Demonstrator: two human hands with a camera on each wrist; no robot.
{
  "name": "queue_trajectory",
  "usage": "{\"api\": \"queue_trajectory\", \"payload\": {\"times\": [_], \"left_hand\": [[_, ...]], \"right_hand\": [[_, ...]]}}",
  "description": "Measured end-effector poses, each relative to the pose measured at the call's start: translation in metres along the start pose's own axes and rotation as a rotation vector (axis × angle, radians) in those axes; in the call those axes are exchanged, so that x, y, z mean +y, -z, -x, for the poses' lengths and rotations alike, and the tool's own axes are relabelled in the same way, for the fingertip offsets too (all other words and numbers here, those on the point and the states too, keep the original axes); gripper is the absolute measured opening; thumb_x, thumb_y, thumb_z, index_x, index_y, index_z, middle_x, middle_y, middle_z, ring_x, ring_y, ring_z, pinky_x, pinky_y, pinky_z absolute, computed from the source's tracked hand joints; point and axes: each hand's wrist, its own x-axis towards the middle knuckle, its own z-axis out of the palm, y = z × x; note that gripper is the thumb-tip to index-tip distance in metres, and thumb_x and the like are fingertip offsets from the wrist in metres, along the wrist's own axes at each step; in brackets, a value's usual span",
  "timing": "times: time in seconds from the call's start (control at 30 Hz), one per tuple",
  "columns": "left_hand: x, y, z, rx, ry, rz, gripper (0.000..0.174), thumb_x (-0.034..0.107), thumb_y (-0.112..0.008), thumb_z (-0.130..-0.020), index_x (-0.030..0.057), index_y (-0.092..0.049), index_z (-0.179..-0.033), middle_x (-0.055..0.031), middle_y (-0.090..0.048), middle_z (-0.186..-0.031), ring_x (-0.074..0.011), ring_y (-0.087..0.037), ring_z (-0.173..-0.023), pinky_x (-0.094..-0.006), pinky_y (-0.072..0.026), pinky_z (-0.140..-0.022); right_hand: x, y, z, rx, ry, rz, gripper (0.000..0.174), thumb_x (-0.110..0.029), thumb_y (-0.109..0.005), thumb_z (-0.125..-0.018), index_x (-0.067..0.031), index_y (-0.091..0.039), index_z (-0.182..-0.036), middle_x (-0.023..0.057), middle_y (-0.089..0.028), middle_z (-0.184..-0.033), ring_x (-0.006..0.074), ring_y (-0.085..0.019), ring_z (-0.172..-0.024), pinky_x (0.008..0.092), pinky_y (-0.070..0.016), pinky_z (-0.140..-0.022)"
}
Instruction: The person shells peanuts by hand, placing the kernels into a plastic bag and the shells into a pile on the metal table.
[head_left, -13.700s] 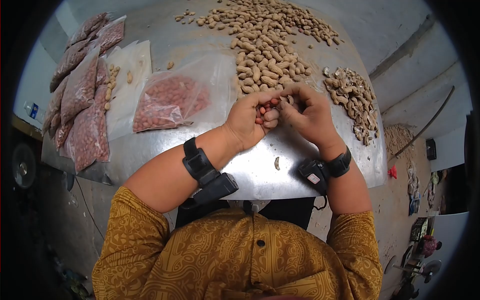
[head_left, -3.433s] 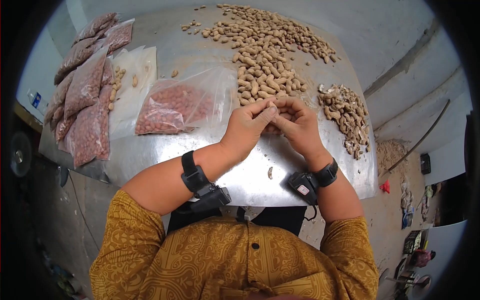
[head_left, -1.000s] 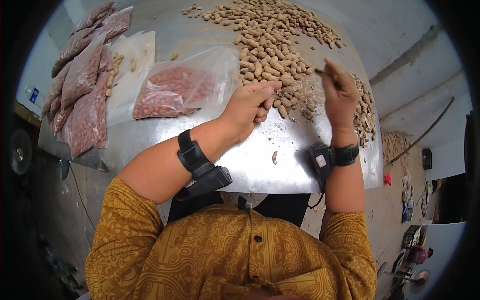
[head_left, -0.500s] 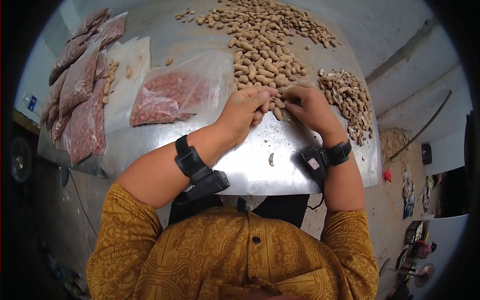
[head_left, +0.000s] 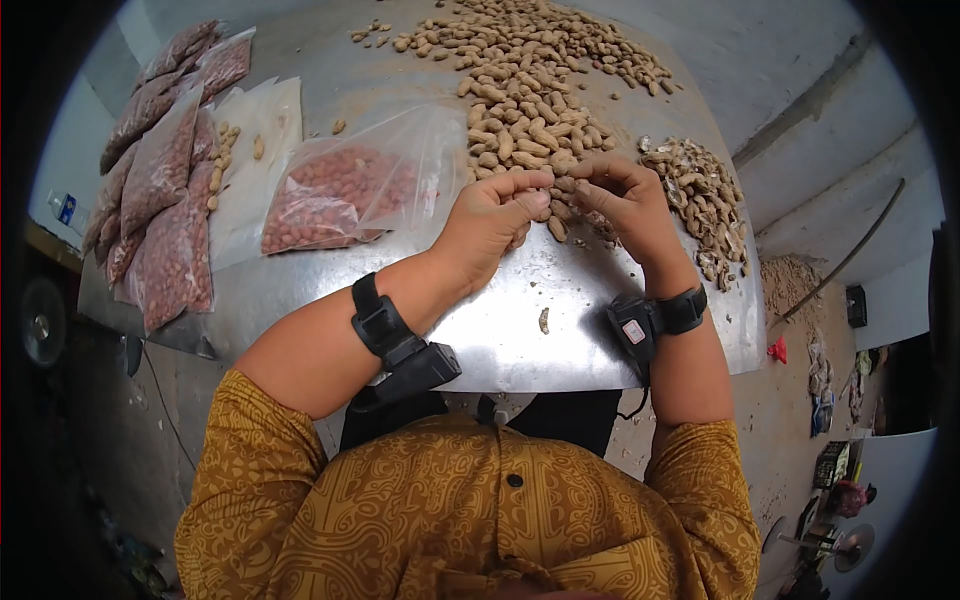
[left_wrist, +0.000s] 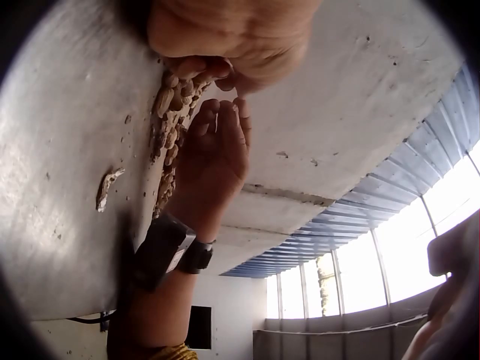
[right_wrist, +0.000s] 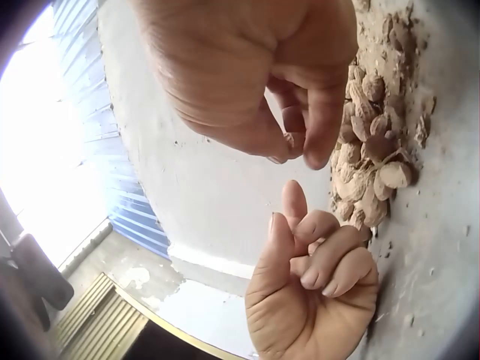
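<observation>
In the head view my left hand [head_left: 492, 222] is at the near end of the heap of unshelled peanuts [head_left: 535, 125]. Its fingers are curled, thumb and index stretched toward the other hand; the right wrist view shows a small reddish bit, like a peanut kernel [right_wrist: 298, 265], among them, and the rest of the palm is hidden. Just to the right, my right hand [head_left: 632, 212] pinches a small peanut [right_wrist: 293, 142] between thumb and fingertips, most of it covered. The two hands' fingertips are close together, with loose peanuts [right_wrist: 367, 172] beside them on the metal table [head_left: 500, 330].
A clear bag of red kernels [head_left: 345, 195] lies left of the hands. Beyond it are an empty bag [head_left: 270, 110] with several peanuts on it and stacked filled bags [head_left: 165, 180]. To the right is a pile of empty shells [head_left: 705, 205]. One shell piece [head_left: 543, 320] lies near the front edge.
My right hand was over by the shell pile a second ago, then came back left to the peanuts; now it pinches a peanut near my left hand. The left hand has barely moved.
</observation>
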Motion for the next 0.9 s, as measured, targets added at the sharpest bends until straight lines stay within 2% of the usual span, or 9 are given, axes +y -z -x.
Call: {"api": "queue_trajectory", "payload": {"times": [0.1, 0.2, 0.3, 0.4, 0.57, 0.77, 0.9], "left_hand": [[0.001, -0.002, 0.001, 0.009, -0.072, -0.039, 0.03, 0.009, -0.063, -0.081, 0.002, -0.056, -0.11, 0.0024, -0.05, -0.075, -0.0038, -0.042, -0.058, -0.0158, -0.0341, -0.05], [-0.001, -0.005, -0.001, 0.027, -0.18, -0.127, 0.033, 0.008, -0.065, -0.079, 0.0004, -0.056, -0.111, 0.0031, -0.05, -0.077, -0.0031, -0.043, -0.064, -0.0154, -0.0367, -0.055], [-0.006, -0.002, -0.004, 0.01, -0.276, -0.253, 0.033, 0.007, -0.065, -0.08, 0.0022, -0.057, -0.111, 0.0034, -0.052, -0.08, -0.004, -0.046, -0.067, -0.0163, -0.0389, -0.059], [-0.006, -0.002, -0.005, 0.0, -0.296, -0.266, 0.032, 0.008, -0.065, -0.08, 0.0013, -0.058, -0.11, 0.0021, -0.055, -0.084, -0.0051, -0.049, -0.073, -0.0178, -0.0421, -0.066], [-0.002, -0.006, -0.002, 0.031, -0.305, -0.292, 0.028, 0.009, -0.063, -0.082, 0.0, -0.059, -0.109, -0.0021, -0.058, -0.092, -0.0081, -0.054, -0.083, -0.0204, -0.0446, -0.073], [0.0, -0.003, -0.001, 0.01, -0.371, -0.563, 0.025, 0.013, -0.063, -0.083, -0.0011, -0.06, -0.104, -0.0016, -0.059, -0.089, -0.0079, -0.054, -0.081, -0.0205, -0.0443, -0.073], [0.001, -0.001, 0.0, -0.006, -0.31, -0.535, 0.02, 0.015, -0.063, -0.083, -0.0008, -0.062, -0.095, 0.0003, -0.058, -0.081, -0.006, -0.051, -0.074, -0.0199, -0.0425, -0.066]], "right_hand": [[-0.003, -0.01, 0.001, 0.056, -0.06, -0.432, 0.018, -0.002, -0.061, -0.081, 0.0024, -0.058, -0.098, 0.0099, -0.061, -0.092, 0.0161, -0.061, -0.072, 0.0247, -0.0517, -0.064], [-0.003, -0.015, -0.001, 0.079, -0.055, -0.542, 0.019, -0.001, -0.062, -0.08, 0.0025, -0.057, -0.098, 0.0115, -0.062, -0.087, 0.0173, -0.061, -0.07, 0.0254, -0.0518, -0.059], [0.0, -0.015, 0.001, -0.048, -0.039, -0.605, 0.018, 0.0, -0.063, -0.078, 0.0022, -0.057, -0.095, 0.0118, -0.062, -0.083, 0.019, -0.062, -0.07, 0.0274, -0.051, -0.053], [0.004, -0.018, 0.0, -0.108, -0.039, -0.609, 0.016, 0.002, -0.063, -0.077, 0.0021, -0.058, -0.092, 0.0122, -0.062, -0.084, 0.0197, -0.062, -0.067, 0.0283, -0.0499, -0.049], [0.0, -0.025, 0.002, -0.034, -0.033, -0.614, 0.014, 0.003, -0.065, -0.076, 0.0022, -0.058, -0.088, 0.0122, -0.062, -0.079, 0.0179, -0.06, -0.062, 0.0265, -0.0485, -0.048], [0.002, -0.025, 0.005, -0.03, 0.022, -0.433, 0.012, 0.002, -0.064, -0.076, 0.0016, -0.059, -0.087, 0.0089, -0.061, -0.073, 0.0129, -0.057, -0.059, 0.0225, -0.0446, -0.048], [-0.002, -0.024, 0.006, -0.051, 0.112, -0.309, 0.011, 0.0, -0.064, -0.077, 0.0013, -0.061, -0.088, 0.0066, -0.059, -0.071, 0.0104, -0.054, -0.056, 0.0211, -0.0426, -0.048]]}}
